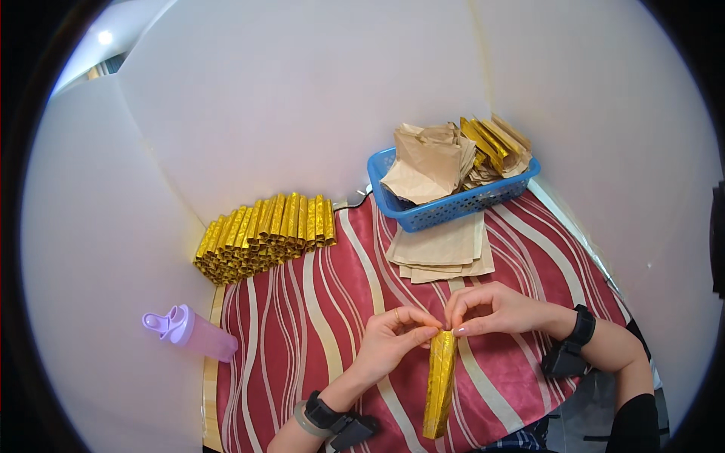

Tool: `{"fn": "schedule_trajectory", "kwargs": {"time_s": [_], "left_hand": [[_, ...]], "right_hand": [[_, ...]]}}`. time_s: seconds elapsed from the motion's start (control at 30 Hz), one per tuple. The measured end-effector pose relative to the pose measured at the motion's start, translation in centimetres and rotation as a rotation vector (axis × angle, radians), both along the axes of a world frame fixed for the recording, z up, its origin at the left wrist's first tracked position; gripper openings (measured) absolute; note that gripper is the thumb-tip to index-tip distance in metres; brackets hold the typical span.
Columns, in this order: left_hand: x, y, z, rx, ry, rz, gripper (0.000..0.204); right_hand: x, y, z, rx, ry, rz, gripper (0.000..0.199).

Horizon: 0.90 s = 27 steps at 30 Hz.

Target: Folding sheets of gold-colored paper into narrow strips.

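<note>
A long gold foil paper tube lies lengthwise on the striped cloth in front of me. Its far end is pinched between the thumb and fingers of my left hand on one side and my right hand on the other. The fingertips of both hands nearly meet at that end and partly cover its edge. Just beyond my hands lies a small stack of flat brown paper sheets.
Many gold tubes are piled at the far left. A blue basket at the back holds brown sheets and gold folded pieces. A lilac bottle stands at the left edge of the red striped cloth. Pale walls enclose the table.
</note>
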<state>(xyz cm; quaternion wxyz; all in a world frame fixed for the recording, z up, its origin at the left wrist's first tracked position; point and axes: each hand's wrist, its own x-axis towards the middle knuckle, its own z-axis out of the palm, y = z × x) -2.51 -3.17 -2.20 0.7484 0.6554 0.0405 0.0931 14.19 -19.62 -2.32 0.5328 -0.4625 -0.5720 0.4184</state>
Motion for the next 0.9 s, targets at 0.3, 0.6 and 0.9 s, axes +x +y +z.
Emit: {"fn": "schedule_trajectory", "kwargs": {"time_s": [0.3, 0.6, 0.9], "left_hand": [[0.15, 0.42, -0.56, -0.01, 0.001, -0.07, 0.013], [0.08, 0.46, -0.63, -0.011, -0.003, -0.101, 0.015], [-0.01, 0.37, -0.56, -0.026, 0.0, -0.114, 0.015]], "right_hand": [[-0.13, 0.02, 0.14, -0.051, 0.034, 0.009, 0.008], [-0.02, -0.03, 0.0, -0.014, -0.057, -0.016, 0.012], [0.16, -0.05, -0.1, -0.013, -0.041, 0.004, 0.014]]}}
